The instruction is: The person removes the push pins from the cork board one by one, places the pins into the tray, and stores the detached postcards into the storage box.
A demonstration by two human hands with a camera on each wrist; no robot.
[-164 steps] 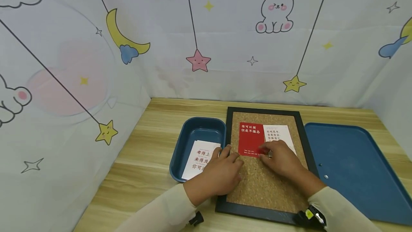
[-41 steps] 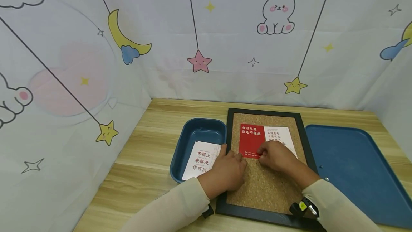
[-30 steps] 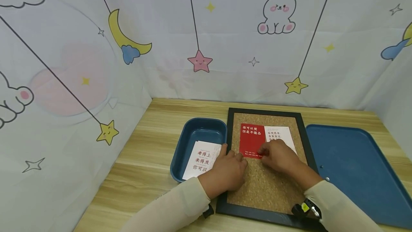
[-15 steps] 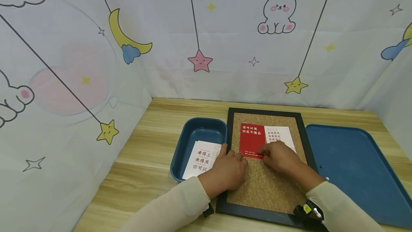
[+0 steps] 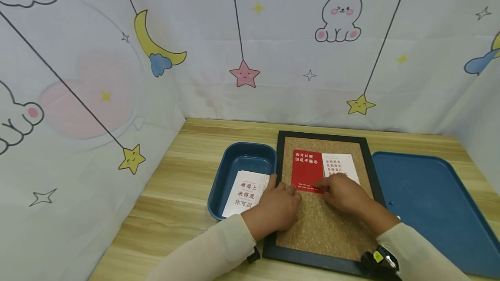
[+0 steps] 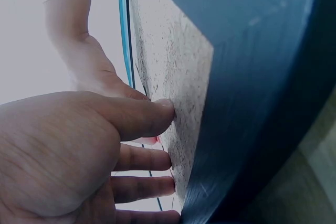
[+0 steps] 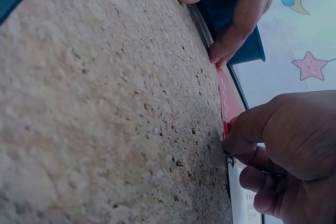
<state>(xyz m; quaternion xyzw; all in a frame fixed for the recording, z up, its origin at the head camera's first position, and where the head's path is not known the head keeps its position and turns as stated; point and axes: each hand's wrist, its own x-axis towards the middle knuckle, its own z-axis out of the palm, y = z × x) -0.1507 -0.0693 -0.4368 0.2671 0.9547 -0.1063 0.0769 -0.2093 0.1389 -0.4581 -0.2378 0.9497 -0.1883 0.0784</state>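
Lying flat on the framed corkboard (image 5: 312,233): one red printed card (image 5: 306,170), and directly beside it, on its right, one white printed card (image 5: 343,161). Right hand (image 5: 345,192): fingers are curling, thumb and forefinger are meeting at the red card's lower right corner; whether they are pinching anything, one cannot tell. Left hand (image 5: 273,207): fingers are extending, gripping nothing, and are resting over the board's left side, thumb touching the cork. Blue tub (image 5: 212,190): standing just left of the board, holding white lettered cards (image 5: 244,194). Blue tray (image 5: 433,220): lying to the right. Wood-grain tabletop (image 5: 164,211): supporting all.
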